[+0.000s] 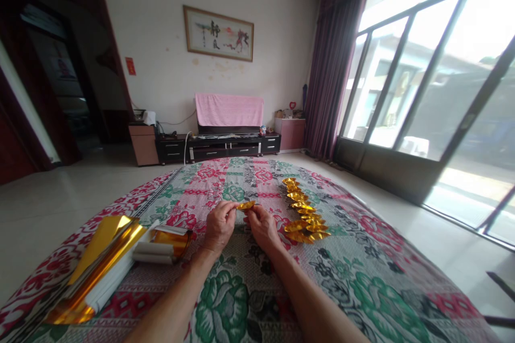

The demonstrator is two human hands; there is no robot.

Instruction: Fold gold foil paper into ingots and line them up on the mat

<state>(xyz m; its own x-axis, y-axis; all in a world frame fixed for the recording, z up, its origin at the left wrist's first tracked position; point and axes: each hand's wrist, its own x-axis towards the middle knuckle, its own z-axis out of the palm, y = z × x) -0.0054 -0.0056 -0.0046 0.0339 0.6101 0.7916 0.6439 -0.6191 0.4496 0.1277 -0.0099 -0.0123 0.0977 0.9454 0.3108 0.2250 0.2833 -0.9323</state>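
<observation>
A small folded piece of gold foil paper point(245, 204) is pinched between both hands over a floral cloth point(362, 273). My left hand point(219, 224) grips its left end with closed fingers. My right hand point(262, 224) grips its right end the same way. To the right of my hands lies a row of several folded gold paper pieces point(304, 211) on the cloth.
At the left on the cloth lie a stack of flat gold foil sheets point(100, 257) and rolled gold and white paper point(163, 245). Beyond the cloth are a tiled floor, a low dark TV cabinet point(219, 146) with a pink cloth, and large windows at the right.
</observation>
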